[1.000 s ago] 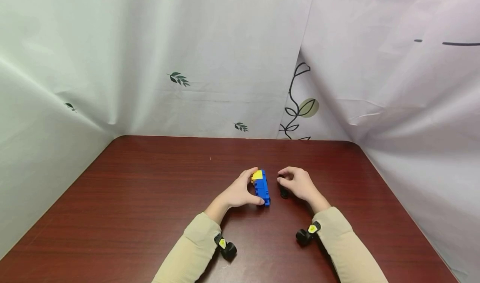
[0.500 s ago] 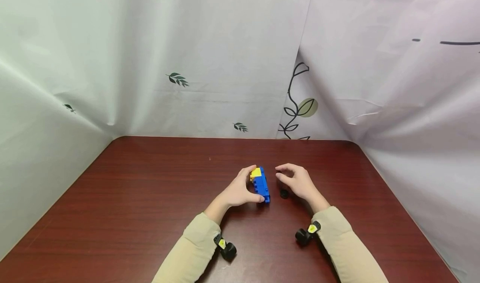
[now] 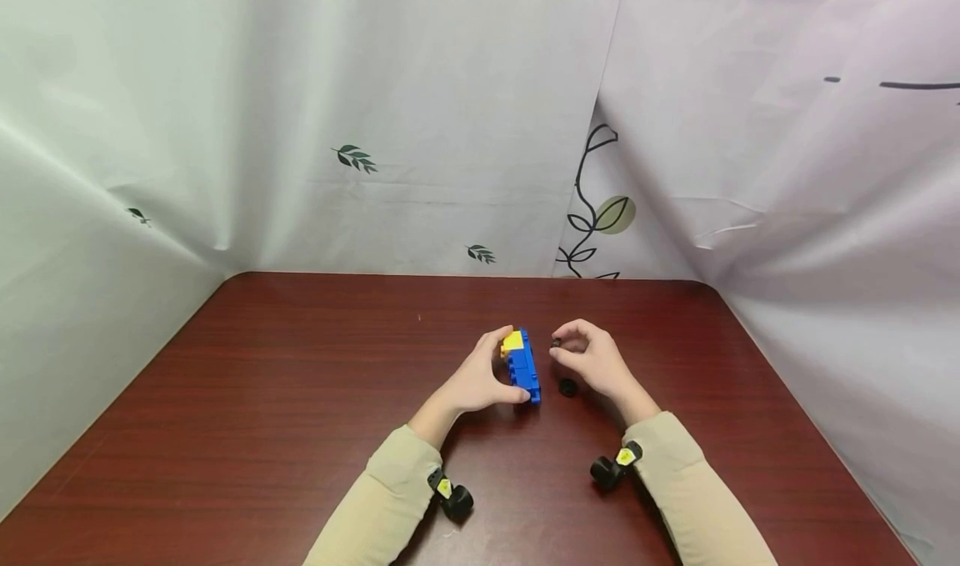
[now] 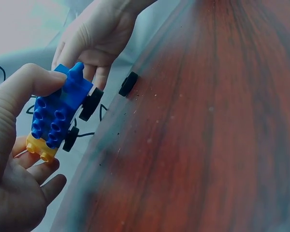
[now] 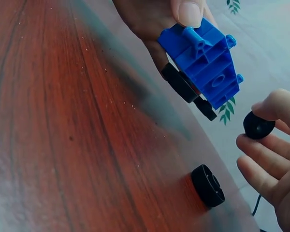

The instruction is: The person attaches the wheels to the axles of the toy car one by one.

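Note:
My left hand (image 3: 476, 381) grips a toy car (image 3: 524, 373) by its two ends, thumb on one, fingers on the other. Its body is blue, with a yellow brick (image 4: 40, 148) at one end. In the right wrist view two black wheels (image 5: 179, 83) sit along one side, and bare blue pegs stick out of the other. Between thumb and fingers my right hand (image 3: 596, 362) pinches a small black wheel (image 5: 258, 126), raised and apart from the car. Another black wheel (image 3: 567, 388) stands on the table under the right hand.
The dark red-brown table (image 3: 300, 433) spreads around both hands. Behind its far edge hangs a pale printed cloth (image 3: 450, 132). Each sleeved wrist wears a small black camera, the left camera (image 3: 456, 501) and the right camera (image 3: 607, 472).
My right hand has lifted a wheel from beside the other one and moved slightly away from me. The left hand has raised the car a little, keeping its hold.

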Tool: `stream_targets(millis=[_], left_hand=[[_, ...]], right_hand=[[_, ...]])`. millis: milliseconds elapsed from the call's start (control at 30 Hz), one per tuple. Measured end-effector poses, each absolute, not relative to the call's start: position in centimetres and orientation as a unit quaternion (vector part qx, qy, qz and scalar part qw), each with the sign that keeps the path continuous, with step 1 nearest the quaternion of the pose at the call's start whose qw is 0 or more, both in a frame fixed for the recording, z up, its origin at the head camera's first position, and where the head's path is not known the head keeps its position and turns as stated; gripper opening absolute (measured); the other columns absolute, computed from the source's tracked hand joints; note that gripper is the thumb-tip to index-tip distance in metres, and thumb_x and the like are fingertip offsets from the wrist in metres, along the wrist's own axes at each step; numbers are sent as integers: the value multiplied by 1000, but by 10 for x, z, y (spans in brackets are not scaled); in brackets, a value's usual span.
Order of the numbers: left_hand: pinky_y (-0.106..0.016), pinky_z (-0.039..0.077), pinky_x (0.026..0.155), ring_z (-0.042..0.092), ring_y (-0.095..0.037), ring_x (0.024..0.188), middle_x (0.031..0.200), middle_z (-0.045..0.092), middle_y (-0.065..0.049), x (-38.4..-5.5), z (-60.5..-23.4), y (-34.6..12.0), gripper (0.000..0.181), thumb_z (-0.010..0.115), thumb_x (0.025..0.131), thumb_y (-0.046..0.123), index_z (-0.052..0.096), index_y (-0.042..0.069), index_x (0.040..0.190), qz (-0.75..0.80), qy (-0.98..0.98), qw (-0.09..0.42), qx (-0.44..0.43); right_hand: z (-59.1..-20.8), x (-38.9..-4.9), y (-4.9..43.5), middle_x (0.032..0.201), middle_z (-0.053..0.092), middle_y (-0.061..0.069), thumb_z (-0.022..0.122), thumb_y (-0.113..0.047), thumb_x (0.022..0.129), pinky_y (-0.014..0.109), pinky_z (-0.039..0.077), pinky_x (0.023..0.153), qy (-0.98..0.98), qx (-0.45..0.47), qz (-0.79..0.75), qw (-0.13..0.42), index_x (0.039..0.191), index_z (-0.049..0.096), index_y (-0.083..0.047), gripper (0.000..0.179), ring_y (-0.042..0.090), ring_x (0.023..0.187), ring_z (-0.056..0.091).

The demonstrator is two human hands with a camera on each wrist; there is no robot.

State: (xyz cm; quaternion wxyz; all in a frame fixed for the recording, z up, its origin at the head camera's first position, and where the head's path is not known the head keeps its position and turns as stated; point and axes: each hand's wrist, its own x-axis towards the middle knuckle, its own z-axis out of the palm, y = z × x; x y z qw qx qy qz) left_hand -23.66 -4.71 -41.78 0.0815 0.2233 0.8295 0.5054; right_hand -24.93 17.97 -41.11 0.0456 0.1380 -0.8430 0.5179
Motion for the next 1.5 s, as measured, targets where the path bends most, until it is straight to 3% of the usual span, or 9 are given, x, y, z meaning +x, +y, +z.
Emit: stream_targets(millis=[300, 533, 800, 967, 1167, 1500], left_hand=[[-48, 32, 111, 37, -30, 136, 151, 31, -11, -237, -419, -47, 100, 82, 70, 26, 22, 11, 149, 507, 828, 84, 223], [-50, 32, 111, 35, -31, 138, 152, 30, -10, -236, -419, -46, 103, 81, 70, 28, 20, 9, 150, 506, 829, 87, 221], [-48, 33, 110, 37, -29, 137, 151, 32, -7, -234, -417, -45, 100, 83, 69, 29, 24, 13, 149, 494, 835, 79, 228], [-46, 36, 109, 39, -25, 134, 150, 34, -5, -234, -417, -44, 99, 83, 69, 30, 26, 15, 148, 481, 842, 72, 233], [-48, 37, 108, 41, -25, 132, 149, 36, -6, -233, -416, -43, 98, 82, 69, 33, 27, 13, 147, 478, 842, 71, 239], [-46, 37, 107, 43, -21, 128, 146, 40, -5, -232, -414, -42, 97, 83, 66, 35, 32, 12, 145, 460, 849, 62, 253]], right_hand=[[-407, -248, 177, 108, 65, 19, 72, -8, 82, 17, 53, 74, -825, 133, 547, 45, 102, 59, 0, 24, 11, 84, 64], [-385, -232, 170, 109, 65, 21, 70, -4, 83, 16, 52, 73, -832, 141, 532, 65, 98, 60, 6, 21, 24, 89, 63], [-386, -232, 169, 110, 65, 22, 70, -4, 83, 32, 54, 86, -813, 161, 555, 77, 92, 60, 5, 16, 33, 98, 66], [-400, -243, 173, 112, 66, 17, 72, -8, 82, 25, 54, 85, -806, 153, 567, 73, 90, 61, 0, 16, 27, 100, 66], [-379, -227, 164, 112, 66, 21, 70, -5, 83, 27, 55, 83, -810, 161, 560, 74, 90, 61, 4, 14, 34, 99, 65], [-370, -220, 159, 113, 66, 20, 70, -6, 83, 26, 55, 81, -818, 172, 543, 83, 89, 61, 4, 14, 33, 98, 66]])
